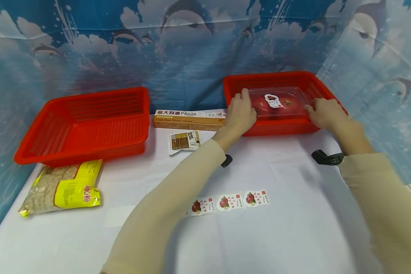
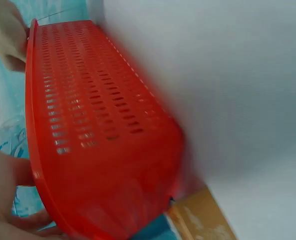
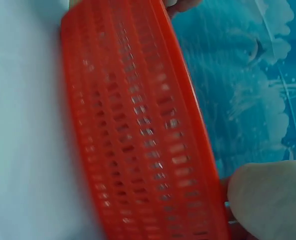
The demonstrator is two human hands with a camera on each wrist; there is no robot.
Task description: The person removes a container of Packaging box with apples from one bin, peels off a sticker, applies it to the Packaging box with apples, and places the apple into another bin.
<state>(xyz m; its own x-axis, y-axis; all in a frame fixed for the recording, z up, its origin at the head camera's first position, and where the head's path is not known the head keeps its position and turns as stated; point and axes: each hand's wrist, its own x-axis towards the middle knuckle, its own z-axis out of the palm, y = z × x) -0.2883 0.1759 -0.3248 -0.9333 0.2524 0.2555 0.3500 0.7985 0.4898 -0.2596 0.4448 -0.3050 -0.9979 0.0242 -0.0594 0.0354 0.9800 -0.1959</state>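
Both hands at the tomato box inside the red basket

The clear tomato box (image 1: 277,103) lies in the right-hand red basket (image 1: 315,89); left hand (image 1: 240,112) and right hand (image 1: 323,112) clasp its two ends, arms stretched forward. Judged: setting it down; next, fingers must let go cleanly.

Red slotted basket (image 1: 315,89) under my hands, matching red basket (image 1: 85,121) far left, blue dolphin-print backdrop (image 1: 191,42), white table (image 1: 294,228), yellow packet (image 1: 63,186) near left, my beige sleeves (image 1: 171,198).
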